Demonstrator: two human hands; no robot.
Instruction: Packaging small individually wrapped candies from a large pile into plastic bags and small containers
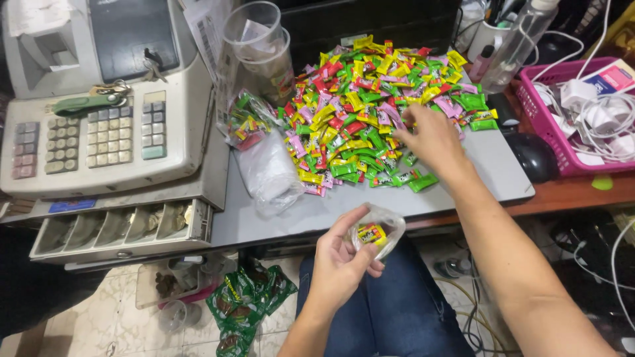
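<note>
2 hands are at work here, and both are yours. Your left hand (340, 261) sits low over your lap, thumb and fingers closed around the mouth of a small clear plastic bag (380, 231); inside it you can see 1 yellow-wrapped candy (372, 233), with a bit of red on the wrapper. Your right hand (431, 135) is stretched forward onto the grey desk top (493, 168), resting at the right edge of the candy pile (374, 109), fingers curled down among the wrappers. You cannot tell from here whether those fingers have pinched a piece or are only touching them.

The pile is a loose heap of green, yellow, red and pink wrapped sweets spread across the back of the desk top. Just left of it lie a filled clear bag of candies (248, 122) and a stack of empty clear bags (268, 172). Behind those stand 2 nested clear plastic cups (254, 39). Further left is a beige cash register (99, 119) with its coin drawer (119, 228) pulled open. At the right, a pink basket (562, 149) holds white chargers and cables, with a black mouse (532, 155) beside it. Green snack packets (248, 301) lie on the tiled floor by your knee.
</note>
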